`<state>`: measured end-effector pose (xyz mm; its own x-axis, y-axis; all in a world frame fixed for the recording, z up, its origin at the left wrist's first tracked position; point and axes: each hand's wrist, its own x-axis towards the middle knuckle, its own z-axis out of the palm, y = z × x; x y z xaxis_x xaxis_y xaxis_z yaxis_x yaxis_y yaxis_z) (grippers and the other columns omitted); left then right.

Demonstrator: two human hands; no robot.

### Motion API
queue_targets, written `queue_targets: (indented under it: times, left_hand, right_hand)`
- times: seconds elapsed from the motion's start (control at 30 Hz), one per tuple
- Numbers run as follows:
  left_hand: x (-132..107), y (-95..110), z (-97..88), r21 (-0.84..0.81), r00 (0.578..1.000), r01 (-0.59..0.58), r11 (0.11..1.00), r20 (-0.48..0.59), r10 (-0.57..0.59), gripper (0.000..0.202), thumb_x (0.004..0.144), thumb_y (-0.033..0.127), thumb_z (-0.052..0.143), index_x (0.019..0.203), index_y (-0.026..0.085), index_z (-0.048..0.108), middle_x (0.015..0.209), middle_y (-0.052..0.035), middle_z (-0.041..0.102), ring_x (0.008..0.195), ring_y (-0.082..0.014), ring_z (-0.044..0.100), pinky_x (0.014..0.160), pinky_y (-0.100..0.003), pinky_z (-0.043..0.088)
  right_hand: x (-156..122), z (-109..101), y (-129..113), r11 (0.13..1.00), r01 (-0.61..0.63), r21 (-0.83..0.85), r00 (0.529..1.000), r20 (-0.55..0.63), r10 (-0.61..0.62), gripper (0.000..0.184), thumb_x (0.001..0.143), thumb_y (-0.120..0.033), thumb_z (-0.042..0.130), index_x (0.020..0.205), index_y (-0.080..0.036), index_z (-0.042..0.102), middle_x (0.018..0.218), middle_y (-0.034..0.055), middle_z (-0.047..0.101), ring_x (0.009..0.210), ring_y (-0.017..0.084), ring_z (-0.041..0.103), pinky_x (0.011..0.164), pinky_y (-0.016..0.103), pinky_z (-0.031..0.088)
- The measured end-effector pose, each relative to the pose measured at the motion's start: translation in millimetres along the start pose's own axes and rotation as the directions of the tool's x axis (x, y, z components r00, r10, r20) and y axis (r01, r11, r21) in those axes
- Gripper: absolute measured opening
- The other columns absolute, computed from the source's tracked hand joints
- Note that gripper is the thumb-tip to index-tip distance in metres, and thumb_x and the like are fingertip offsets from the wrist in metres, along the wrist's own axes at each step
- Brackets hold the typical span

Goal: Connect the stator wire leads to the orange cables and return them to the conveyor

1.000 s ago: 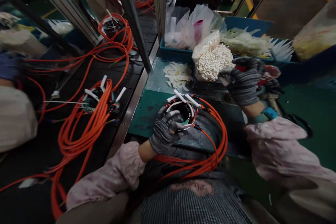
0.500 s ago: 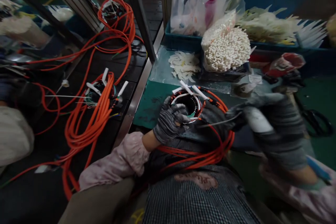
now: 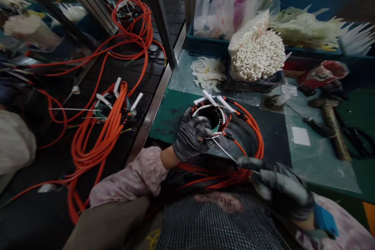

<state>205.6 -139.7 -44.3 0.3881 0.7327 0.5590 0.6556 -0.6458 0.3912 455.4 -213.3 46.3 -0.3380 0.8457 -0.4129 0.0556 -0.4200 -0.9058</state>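
Observation:
My left hand (image 3: 191, 136), in a grey striped glove, curls around the near left side of a wound motor stator (image 3: 222, 120), a ring with a dark open middle. White sleeves (image 3: 225, 104) stick up from its far rim. Orange cables (image 3: 255, 127) leave the stator at the right and loop back toward my apron. A thin white cord (image 3: 224, 149) stretches straight from the stator's near side to my gloved right hand (image 3: 283, 185). The fingers of that hand are closed on the cord, low at the right, by the orange cables.
A hammer (image 3: 334, 129), a screwdriver (image 3: 318, 126) and scissors (image 3: 356, 138) lie at the right. Behind are a bundle of white sticks (image 3: 256, 56), a pile of white strips (image 3: 208, 72) and bins. Another cabled stator (image 3: 109, 105) lies at the left, near a co-worker's sleeve (image 3: 16, 140).
My right hand has come down and toward my body, drawing the cord from roughly level to slanting downward. My left hand and the stator have hardly moved.

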Motion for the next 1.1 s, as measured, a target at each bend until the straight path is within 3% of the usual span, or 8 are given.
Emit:
queue_targets:
  times: [0.13, 0.37, 0.6, 0.67, 0.73, 0.83, 1.0, 1.1]
  left_hand:
    - [2, 0, -2.3, -0.009, 0.999, -0.042, 0.999, -0.033, 0.042, 0.014, 0.089, 0.04, 0.065, 0.09, 0.027, 0.07, 0.09, 0.0023, 0.075, 0.109, -0.0225, 0.071, 0.134, -0.057, 0.017]
    - [4, 1, -4.4, 0.048, 0.996, -0.006, 0.999, 0.085, 0.002, 0.018, 0.089, 0.047, 0.066, 0.09, 0.029, 0.071, 0.092, 0.0023, 0.076, 0.111, -0.0236, 0.07, 0.135, -0.058, 0.012]
    - [7, 0, -2.1, 0.016, 0.99, -0.106, 0.994, -0.095, 0.107, 0.017, 0.094, 0.041, 0.06, 0.089, 0.027, 0.068, 0.089, 0.0035, 0.076, 0.104, -0.0203, 0.071, 0.134, -0.054, 0.018]
    - [7, -1, -1.9, 0.037, 0.989, -0.123, 0.992, -0.078, 0.126, 0.019, 0.095, 0.043, 0.06, 0.089, 0.027, 0.068, 0.091, 0.004, 0.076, 0.105, -0.02, 0.071, 0.134, -0.053, 0.017]
    - [7, -1, -2.6, 0.046, 0.992, -0.117, 0.992, -0.051, 0.119, 0.018, 0.094, 0.044, 0.062, 0.091, 0.028, 0.068, 0.097, 0.0043, 0.078, 0.11, -0.0203, 0.071, 0.135, -0.054, 0.014]
    - [8, 2, -5.0, -0.01, 0.995, -0.084, 0.996, -0.057, 0.083, 0.013, 0.093, 0.04, 0.067, 0.093, 0.027, 0.069, 0.104, 0.004, 0.079, 0.118, -0.0204, 0.07, 0.135, -0.054, 0.014]
    - [12, 4, -7.4, -0.097, 0.99, -0.093, 0.991, -0.119, 0.082, 0.009, 0.092, 0.032, 0.071, 0.087, 0.025, 0.068, 0.097, 0.0036, 0.079, 0.111, -0.0191, 0.073, 0.135, -0.054, 0.022]
    - [13, 1, -6.4, -0.087, 0.987, -0.117, 0.989, -0.116, 0.107, 0.009, 0.09, 0.031, 0.072, 0.087, 0.025, 0.067, 0.098, 0.0035, 0.08, 0.111, -0.0208, 0.074, 0.135, -0.057, 0.019]
  right_hand:
    - [2, 1, -17, 0.967, -0.149, 0.206, 0.988, -0.01, 0.154, 0.058, 0.073, -0.069, 0.076, 0.093, -0.015, 0.083, 0.041, -0.0032, 0.039, 0.038, 0.01, 0.032, 0.042, 0.026, 0.026]
    - [5, 2, -27, 0.968, -0.138, 0.208, 0.985, -0.075, 0.156, 0.053, 0.067, -0.068, 0.081, 0.084, -0.018, 0.084, 0.038, -0.0025, 0.041, 0.034, 0.01, 0.034, 0.039, 0.027, 0.027]
    - [17, 0, -19, 0.994, 0.082, -0.068, 0.997, -0.012, -0.083, 0.048, 0.089, -0.065, 0.066, 0.086, -0.019, 0.082, 0.042, -0.0017, 0.048, 0.035, 0.013, 0.043, 0.037, 0.029, 0.038]
    - [34, -1, -9, 0.886, 0.313, -0.343, 0.941, -0.017, -0.339, 0.031, 0.09, -0.053, 0.07, 0.09, -0.024, 0.081, 0.061, 0.0022, 0.068, 0.049, 0.018, 0.061, 0.052, 0.033, 0.054]
    - [54, -3, -1, 0.631, 0.495, -0.598, 0.804, 0.04, -0.593, 0.017, 0.09, -0.043, 0.073, 0.09, -0.028, 0.079, 0.089, 0.0047, 0.08, 0.074, 0.022, 0.073, 0.074, 0.038, 0.062]
    - [82, -5, -1, 0.381, 0.471, -0.795, 0.686, 0.059, -0.726, 0.02, 0.098, -0.04, 0.066, 0.103, -0.026, 0.079, 0.104, 0.0079, 0.081, 0.087, 0.025, 0.076, 0.075, 0.037, 0.061]
    - [111, 1, -24, 0.229, 0.374, -0.899, 0.817, 0.203, -0.539, 0.033, 0.101, -0.045, 0.059, 0.105, -0.02, 0.079, 0.089, 0.0103, 0.08, 0.072, 0.023, 0.073, 0.066, 0.032, 0.053]
    - [122, 6, -32, 0.418, 0.467, -0.78, 0.826, 0.215, -0.521, 0.031, 0.099, -0.042, 0.059, 0.087, -0.02, 0.077, 0.077, 0.0071, 0.076, 0.068, 0.02, 0.068, 0.068, 0.031, 0.053]
